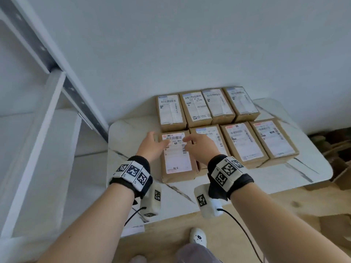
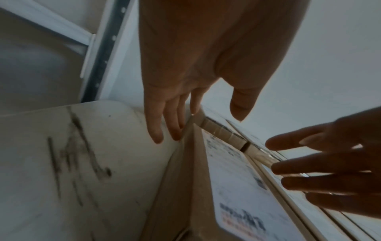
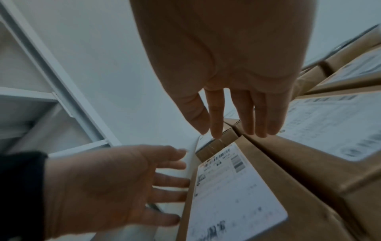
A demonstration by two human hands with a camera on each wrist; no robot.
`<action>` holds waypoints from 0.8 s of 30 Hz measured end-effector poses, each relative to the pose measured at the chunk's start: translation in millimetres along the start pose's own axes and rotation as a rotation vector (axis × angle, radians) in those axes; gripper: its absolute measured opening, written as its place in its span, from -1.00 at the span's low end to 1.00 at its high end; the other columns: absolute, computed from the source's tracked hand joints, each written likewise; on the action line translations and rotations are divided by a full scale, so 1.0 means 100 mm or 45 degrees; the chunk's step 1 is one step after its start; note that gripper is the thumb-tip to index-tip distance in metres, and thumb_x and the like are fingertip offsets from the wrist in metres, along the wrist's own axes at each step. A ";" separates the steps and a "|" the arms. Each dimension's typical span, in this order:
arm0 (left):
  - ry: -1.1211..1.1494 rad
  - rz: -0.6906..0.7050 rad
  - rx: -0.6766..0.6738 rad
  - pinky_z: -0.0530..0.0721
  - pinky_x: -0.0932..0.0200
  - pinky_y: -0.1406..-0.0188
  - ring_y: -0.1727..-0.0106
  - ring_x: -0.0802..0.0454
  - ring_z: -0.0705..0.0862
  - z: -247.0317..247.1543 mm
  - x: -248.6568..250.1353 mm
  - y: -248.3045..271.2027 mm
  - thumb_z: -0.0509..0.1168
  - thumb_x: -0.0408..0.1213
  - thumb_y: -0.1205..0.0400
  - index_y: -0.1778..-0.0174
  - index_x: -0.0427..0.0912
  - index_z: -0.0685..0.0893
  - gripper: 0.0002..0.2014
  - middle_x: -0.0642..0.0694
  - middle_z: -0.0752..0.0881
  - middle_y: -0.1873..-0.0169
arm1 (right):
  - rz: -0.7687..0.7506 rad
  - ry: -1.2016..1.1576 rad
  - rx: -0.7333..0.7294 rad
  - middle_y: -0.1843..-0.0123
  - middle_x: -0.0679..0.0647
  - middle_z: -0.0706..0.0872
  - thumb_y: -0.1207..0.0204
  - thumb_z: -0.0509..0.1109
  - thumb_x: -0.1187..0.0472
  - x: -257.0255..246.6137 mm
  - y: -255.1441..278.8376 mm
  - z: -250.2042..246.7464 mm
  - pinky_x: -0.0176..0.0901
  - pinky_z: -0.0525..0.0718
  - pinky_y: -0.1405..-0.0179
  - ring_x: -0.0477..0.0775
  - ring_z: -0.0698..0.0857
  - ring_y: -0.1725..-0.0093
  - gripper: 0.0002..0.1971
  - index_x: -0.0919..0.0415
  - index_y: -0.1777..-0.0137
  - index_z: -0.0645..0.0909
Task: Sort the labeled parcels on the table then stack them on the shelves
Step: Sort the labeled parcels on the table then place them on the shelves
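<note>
Both hands spread, holding nothing: left hand [image 1: 152, 144] and right hand [image 1: 197, 147] flank near-left parcel [image 1: 177, 160], its long axis toward me.

bare table [image 1: 131, 141] left of near-left parcel [image 1: 177, 158]; neighbour parcel [image 1: 210, 137] tight against right side, back row [image 1: 171, 111] close behind.

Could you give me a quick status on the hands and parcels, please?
Left hand and right hand open, flanking the near-left parcel. No grip yet. Neighbouring parcel close on its right.
</note>
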State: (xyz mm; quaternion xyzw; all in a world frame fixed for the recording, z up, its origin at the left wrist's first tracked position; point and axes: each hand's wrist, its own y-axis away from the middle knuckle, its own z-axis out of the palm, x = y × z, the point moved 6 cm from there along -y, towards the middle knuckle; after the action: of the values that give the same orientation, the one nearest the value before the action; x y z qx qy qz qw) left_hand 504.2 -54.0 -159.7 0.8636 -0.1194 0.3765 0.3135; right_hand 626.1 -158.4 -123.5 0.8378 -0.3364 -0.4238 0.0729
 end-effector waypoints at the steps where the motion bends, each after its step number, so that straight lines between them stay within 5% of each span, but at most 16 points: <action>1: 0.044 -0.051 -0.013 0.48 -0.10 -0.44 -0.48 -0.15 0.45 0.02 -0.04 -0.03 0.27 -0.05 -0.67 -0.62 -0.18 0.20 -0.35 -0.21 0.39 -0.54 | -0.022 0.002 -0.038 -0.35 0.09 0.62 -0.59 0.24 0.25 0.00 -0.07 0.00 -0.27 0.46 -0.07 0.05 0.59 -0.27 -0.65 0.08 -0.35 0.58; 6: 0.236 -0.209 0.022 0.63 -0.06 -0.22 -0.18 -0.03 0.60 0.11 -0.14 -0.12 0.25 -0.08 -0.68 -0.59 -0.13 0.27 -0.43 -0.15 0.60 -0.33 | -0.131 -0.033 -0.144 0.00 -0.02 0.52 -0.57 0.26 0.25 0.00 -0.33 0.08 -0.35 0.47 0.34 -0.11 0.56 0.23 -0.64 0.06 -0.35 0.58; 9: 0.267 -0.257 0.050 0.71 0.05 0.02 0.01 0.04 0.67 0.14 -0.16 -0.13 0.26 -0.09 -0.68 -0.56 -0.11 0.32 -0.47 -0.05 0.67 -0.09 | -0.165 -0.070 -0.165 0.03 -0.03 0.50 -0.56 0.25 0.26 0.01 -0.43 0.11 -0.36 0.44 0.43 -0.16 0.53 0.32 -0.61 0.05 -0.38 0.53; 12: 0.252 -0.299 0.049 0.72 0.14 0.13 0.02 0.02 0.69 0.16 -0.22 -0.09 0.24 -0.09 -0.69 -0.55 -0.11 0.32 -0.49 -0.09 0.68 -0.15 | -0.174 -0.114 -0.214 0.05 -0.05 0.53 -0.58 0.21 0.29 0.03 -0.49 0.18 -0.31 0.49 0.30 -0.13 0.54 0.22 -0.58 0.05 -0.44 0.47; 15: 0.282 -0.331 0.107 0.73 -0.02 -0.04 -0.08 -0.05 0.71 0.15 -0.31 -0.05 0.26 -0.07 -0.68 -0.55 -0.10 0.34 -0.48 -0.12 0.68 -0.23 | -0.145 -0.181 -0.253 -0.28 0.04 0.61 -0.60 0.17 0.33 0.06 -0.50 0.27 -0.12 0.64 -0.07 0.04 0.62 -0.15 -0.52 0.04 -0.51 0.36; 17: 0.320 -0.347 0.142 0.71 -0.12 -0.14 -0.13 -0.07 0.72 0.15 -0.36 -0.03 0.28 -0.06 -0.67 -0.55 -0.09 0.36 -0.47 -0.12 0.69 -0.24 | -0.117 -0.246 -0.252 -0.37 0.04 0.59 -0.60 0.14 0.35 0.08 -0.50 0.32 -0.03 0.65 -0.19 0.05 0.60 -0.22 -0.47 0.01 -0.56 0.28; 24: 0.416 -0.385 0.187 0.71 -0.17 -0.15 -0.14 -0.09 0.72 0.14 -0.46 0.10 0.28 -0.09 -0.67 -0.55 -0.09 0.37 -0.48 -0.13 0.69 -0.23 | -0.018 -0.311 -0.324 -0.35 0.05 0.60 -0.63 0.14 0.33 0.09 -0.47 0.49 -0.19 0.56 0.04 -0.06 0.54 -0.02 -0.32 -0.04 -0.68 -0.03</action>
State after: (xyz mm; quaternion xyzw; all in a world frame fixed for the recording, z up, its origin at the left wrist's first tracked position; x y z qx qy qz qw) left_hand 475.9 -72.6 -196.2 0.8196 0.0915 0.4678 0.3179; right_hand 616.1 -120.2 -179.5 0.7664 -0.2805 -0.5621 0.1340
